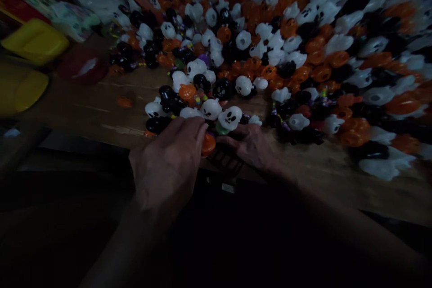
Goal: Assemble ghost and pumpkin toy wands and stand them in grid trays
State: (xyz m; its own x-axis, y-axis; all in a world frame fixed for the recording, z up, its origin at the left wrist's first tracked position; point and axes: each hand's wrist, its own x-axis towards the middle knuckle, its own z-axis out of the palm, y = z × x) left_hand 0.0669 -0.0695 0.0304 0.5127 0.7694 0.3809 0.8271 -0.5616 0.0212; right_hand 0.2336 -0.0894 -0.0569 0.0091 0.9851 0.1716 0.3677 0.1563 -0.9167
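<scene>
My left hand (168, 157) is closed, its fingers curled down at the table's front edge. At its fingertips shows an orange round plastic piece (208, 144), partly hidden by the hand. My right hand (251, 146) is bent inward, fingers drawn together at the green base of a white skull-faced figure (230, 118). Just beyond both hands stand another white skull figure (211, 109), a black figure (222, 88) and an orange piece (187, 92). Under the right hand, a dark slatted piece (226, 162) lies at the edge, hard to make out in the dim light.
A big heap of white, orange and black Halloween figures (276, 45) covers the back and right of the wooden table (101, 112). Yellow containers (37, 41) and a red round object (83, 65) are at the left. One orange piece (124, 101) lies apart.
</scene>
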